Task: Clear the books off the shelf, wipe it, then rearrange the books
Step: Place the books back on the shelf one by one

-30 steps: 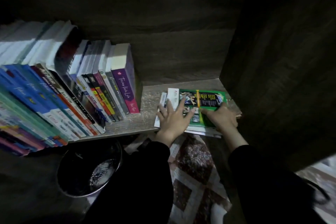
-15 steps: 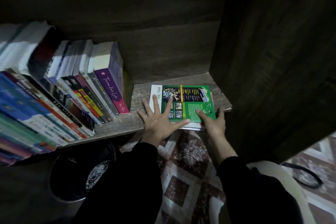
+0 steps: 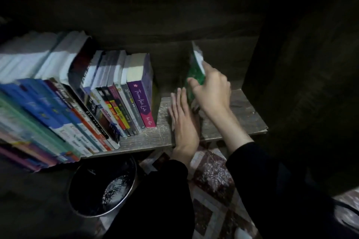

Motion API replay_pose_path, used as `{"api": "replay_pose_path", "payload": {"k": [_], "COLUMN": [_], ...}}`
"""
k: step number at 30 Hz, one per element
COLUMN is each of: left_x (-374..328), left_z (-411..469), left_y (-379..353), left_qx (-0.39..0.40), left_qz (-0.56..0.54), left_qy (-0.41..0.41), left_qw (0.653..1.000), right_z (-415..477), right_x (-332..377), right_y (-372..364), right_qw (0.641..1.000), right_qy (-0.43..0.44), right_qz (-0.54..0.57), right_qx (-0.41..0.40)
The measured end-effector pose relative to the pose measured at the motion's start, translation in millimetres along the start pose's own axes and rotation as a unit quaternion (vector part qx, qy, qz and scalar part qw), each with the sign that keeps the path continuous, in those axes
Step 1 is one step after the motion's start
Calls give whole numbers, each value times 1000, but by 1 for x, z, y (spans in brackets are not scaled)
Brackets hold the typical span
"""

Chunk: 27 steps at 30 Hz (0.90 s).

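Observation:
A row of books [image 3: 81,101] leans to the left on the wooden shelf [image 3: 147,137]; the rightmost is a purple book [image 3: 142,101]. To its right, a thin green book [image 3: 195,68] with other thin ones behind it stands on edge. My right hand [image 3: 210,87] grips the top of that green book. My left hand [image 3: 183,116] lies flat against the book's left side with straight fingers, its wrist at the shelf's front edge. The lower part of the green book is hidden behind my hands.
A dark wooden side wall [image 3: 303,83] closes the shelf on the right. A round black metal bin [image 3: 103,186] stands on the floor below the shelf. A patterned brown and white mat [image 3: 211,178] covers the floor under my arms.
The green book and the thin ones under it lay flat on the shelf; now they stand on edge. My right hand has risen to their top, my left hand turned against their side.

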<state>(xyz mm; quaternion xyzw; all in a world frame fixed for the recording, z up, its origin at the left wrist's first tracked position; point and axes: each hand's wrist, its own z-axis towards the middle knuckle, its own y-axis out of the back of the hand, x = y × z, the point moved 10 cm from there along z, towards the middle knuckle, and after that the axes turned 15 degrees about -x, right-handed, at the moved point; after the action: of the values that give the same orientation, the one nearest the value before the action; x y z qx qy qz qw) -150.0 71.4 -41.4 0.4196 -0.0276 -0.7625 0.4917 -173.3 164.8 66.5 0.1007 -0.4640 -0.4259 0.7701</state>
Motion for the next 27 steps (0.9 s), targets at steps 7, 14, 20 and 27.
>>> {"api": "replay_pose_path", "payload": {"k": [7,14,20,27], "left_x": [42,71,87,94], "left_z": [20,20,34,37], "left_y": [57,89,95,90], "left_qx": [-97,-105,-137,-140], "left_qz": [230,233,276,318], "left_qy": [6,-98,-90,-85], "left_qw": [968,962,947,934], "right_z": [-45,-115,-116,-104], "right_x": [37,-17,-23,-44], "right_y": [-57,-153,-203,-233], "right_qw": [941,828,837,848], "right_qy": [-1,-271,-297,-282], "right_qz": [251,329,345,351], "right_qx": [227,365,302,280]}}
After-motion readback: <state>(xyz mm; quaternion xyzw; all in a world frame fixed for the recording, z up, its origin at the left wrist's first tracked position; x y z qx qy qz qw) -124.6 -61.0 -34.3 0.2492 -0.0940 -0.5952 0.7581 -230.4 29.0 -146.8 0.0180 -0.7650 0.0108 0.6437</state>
